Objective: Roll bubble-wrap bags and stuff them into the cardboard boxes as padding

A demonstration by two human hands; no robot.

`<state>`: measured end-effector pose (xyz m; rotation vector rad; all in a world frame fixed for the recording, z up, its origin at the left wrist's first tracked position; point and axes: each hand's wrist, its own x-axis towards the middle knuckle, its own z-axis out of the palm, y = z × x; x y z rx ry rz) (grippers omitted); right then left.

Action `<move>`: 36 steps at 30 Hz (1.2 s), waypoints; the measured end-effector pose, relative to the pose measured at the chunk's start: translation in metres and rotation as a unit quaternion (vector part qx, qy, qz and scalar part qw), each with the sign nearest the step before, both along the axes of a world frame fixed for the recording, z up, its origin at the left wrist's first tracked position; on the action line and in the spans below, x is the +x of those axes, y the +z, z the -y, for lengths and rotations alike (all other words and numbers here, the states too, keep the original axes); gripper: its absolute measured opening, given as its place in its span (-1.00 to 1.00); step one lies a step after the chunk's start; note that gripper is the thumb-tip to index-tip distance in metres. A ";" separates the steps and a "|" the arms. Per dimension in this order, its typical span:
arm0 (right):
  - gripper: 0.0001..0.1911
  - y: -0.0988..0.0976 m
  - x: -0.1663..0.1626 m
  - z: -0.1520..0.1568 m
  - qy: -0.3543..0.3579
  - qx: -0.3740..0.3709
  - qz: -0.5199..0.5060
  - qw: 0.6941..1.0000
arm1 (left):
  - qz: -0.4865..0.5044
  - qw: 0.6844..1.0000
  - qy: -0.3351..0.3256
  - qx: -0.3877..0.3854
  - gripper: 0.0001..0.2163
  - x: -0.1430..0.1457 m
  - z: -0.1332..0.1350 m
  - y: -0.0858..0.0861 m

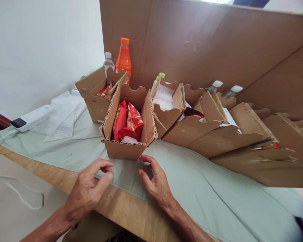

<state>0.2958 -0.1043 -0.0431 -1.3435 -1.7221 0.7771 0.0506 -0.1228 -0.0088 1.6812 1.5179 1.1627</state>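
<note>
Straight ahead on the cloth stands an open-topped cardboard box (126, 150) with notched, rough-cut edges. Inside it are red printed packets (133, 122) and a bit of clear plastic wrap (129, 139) near the front wall. My left hand (87, 186) hovers in front of the box's left corner, fingers curved and apart, with nothing in it. My right hand (156, 183) is by the box's lower right corner, its index fingertip close to the cardboard; whether it touches, I cannot tell. Thumb and fingers there are apart, and that hand too holds nothing.
Several similar boxes (199, 132) line the right; another (96, 104) stands behind left. An orange bottle (124, 60) and clear bottles are behind them, before a tall cardboard panel (192, 43). Bubble wrap (63, 117) and a white corded device (31, 117) lie left. The table's wooden edge (53, 174) is nearest me.
</note>
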 end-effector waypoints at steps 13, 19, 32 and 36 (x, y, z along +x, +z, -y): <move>-0.46 -0.014 -0.001 0.002 -0.016 -0.007 -0.029 0.999 | -0.125 0.987 -0.093 0.031 -0.48 0.031 -0.124 -0.013; -0.46 -0.011 0.000 0.002 -0.012 -0.003 -0.029 0.999 | -0.201 0.973 -0.105 0.031 -0.39 0.033 -0.145 -0.046; -0.69 0.005 -0.001 -0.016 0.030 0.044 0.056 0.997 | -0.342 0.913 -0.217 0.043 -0.47 0.006 -0.050 -0.038; -0.59 0.067 -0.036 -0.056 0.086 0.086 0.097 0.988 | -0.338 0.914 -0.201 0.100 -0.50 -0.023 -0.005 -0.045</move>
